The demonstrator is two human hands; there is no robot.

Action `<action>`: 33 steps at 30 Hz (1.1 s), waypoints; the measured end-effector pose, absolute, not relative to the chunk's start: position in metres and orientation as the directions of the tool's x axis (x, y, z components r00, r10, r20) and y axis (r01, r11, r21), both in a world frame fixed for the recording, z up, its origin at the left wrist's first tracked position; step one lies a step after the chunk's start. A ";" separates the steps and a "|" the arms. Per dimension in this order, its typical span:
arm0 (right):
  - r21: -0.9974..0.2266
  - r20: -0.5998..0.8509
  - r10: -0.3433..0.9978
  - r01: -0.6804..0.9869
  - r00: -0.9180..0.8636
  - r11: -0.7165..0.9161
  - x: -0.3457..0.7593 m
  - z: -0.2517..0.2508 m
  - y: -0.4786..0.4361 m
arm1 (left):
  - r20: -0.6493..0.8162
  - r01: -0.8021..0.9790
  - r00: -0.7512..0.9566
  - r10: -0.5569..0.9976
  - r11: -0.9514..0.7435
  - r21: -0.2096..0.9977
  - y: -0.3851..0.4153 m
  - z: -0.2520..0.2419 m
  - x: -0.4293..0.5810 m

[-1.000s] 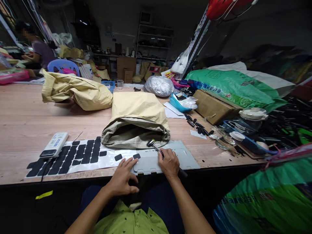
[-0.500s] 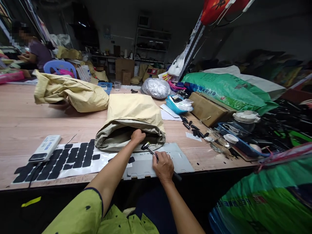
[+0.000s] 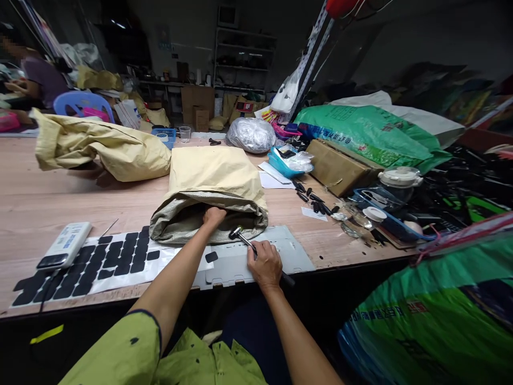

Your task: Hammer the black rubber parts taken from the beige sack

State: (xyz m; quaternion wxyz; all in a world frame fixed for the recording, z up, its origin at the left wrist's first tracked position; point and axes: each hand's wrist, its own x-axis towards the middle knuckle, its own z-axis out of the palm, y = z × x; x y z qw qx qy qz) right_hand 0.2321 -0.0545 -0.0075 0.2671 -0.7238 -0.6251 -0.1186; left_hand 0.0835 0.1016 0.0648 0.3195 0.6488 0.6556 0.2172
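My left hand (image 3: 215, 215) reaches into the open mouth of a tan paper sack (image 3: 214, 168) lying on the table, its grey lining folded out around the rim. The fingers are out of sight inside the sack. My right hand (image 3: 266, 264) is closed around the handle of a small hammer (image 3: 241, 236), whose metal and black head points toward the sack's rim. Under that hand lies a flat grey board (image 3: 288, 256). One black rounded patch (image 3: 211, 257) rests on the board, left of the hammer. A sheet of black rounded patches (image 3: 127, 251) spreads to the left.
A white device (image 3: 66, 243) with a cable sits at the left, near a thin pointed tool (image 3: 109, 226). Another tan sack (image 3: 120, 149) lies behind. On the right are a cardboard box (image 3: 340, 168), black pieces (image 3: 318, 205), a lidded jar (image 3: 399, 182) and green sacks (image 3: 368, 133). A person sits far left.
The view has shifted slightly, so everything sits a little further left and higher. My left hand stays in the sack, and the right still holds the hammer.
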 end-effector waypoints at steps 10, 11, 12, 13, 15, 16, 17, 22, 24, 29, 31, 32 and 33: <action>-0.240 0.463 0.864 0.966 0.199 -0.094 0.233 -0.009 -0.052 | 0.249 0.643 0.357 0.900 -0.430 0.634 -0.022 0.018 0.001; -0.235 0.457 0.867 0.967 0.198 -0.097 0.234 -0.009 -0.052 | 0.236 0.657 0.351 0.906 -0.418 0.627 -0.024 0.014 0.000; -0.230 0.453 0.870 0.968 0.196 -0.098 0.234 -0.009 -0.052 | 0.225 0.663 0.352 0.909 -0.411 0.626 -0.025 0.012 0.000; -0.227 0.448 0.873 0.969 0.193 -0.098 0.235 -0.009 -0.051 | 0.217 0.661 0.356 0.909 -0.409 0.628 -0.024 0.011 0.000; -0.228 0.438 0.879 0.969 0.190 -0.095 0.235 -0.008 -0.051 | 0.205 0.649 0.370 0.906 -0.410 0.641 -0.021 0.012 0.001; -0.237 0.435 0.880 0.967 0.192 -0.094 0.235 -0.007 -0.051 | 0.202 0.643 0.374 0.905 -0.410 0.647 -0.019 0.012 0.002; -0.252 0.435 0.879 0.963 0.196 -0.090 0.234 -0.006 -0.053 | 0.201 0.637 0.375 0.905 -0.409 0.653 -0.018 0.013 0.002; -0.454 0.462 0.865 0.890 0.195 0.042 0.219 0.005 -0.074 | 0.191 0.627 0.354 0.916 -0.384 0.678 -0.018 0.013 0.001; -0.564 0.448 0.874 0.818 0.189 0.112 0.210 0.009 -0.086 | 0.188 0.618 0.350 0.917 -0.378 0.690 -0.018 0.012 0.001; -0.663 0.394 0.903 0.733 0.169 0.152 0.194 0.013 -0.109 | 0.179 0.613 0.337 0.924 -0.360 0.703 -0.018 0.011 0.002; -0.647 0.400 0.901 0.748 0.167 0.148 0.189 0.013 -0.114 | 0.178 0.616 0.333 0.926 -0.357 0.702 -0.018 0.011 0.002; -0.632 0.404 0.900 0.761 0.162 0.147 0.188 0.013 -0.116 | 0.178 0.618 0.331 0.927 -0.355 0.702 -0.018 0.011 0.002; -0.614 0.405 0.901 0.776 0.155 0.143 0.186 0.012 -0.117 | 0.176 0.619 0.330 0.928 -0.353 0.702 -0.018 0.011 0.003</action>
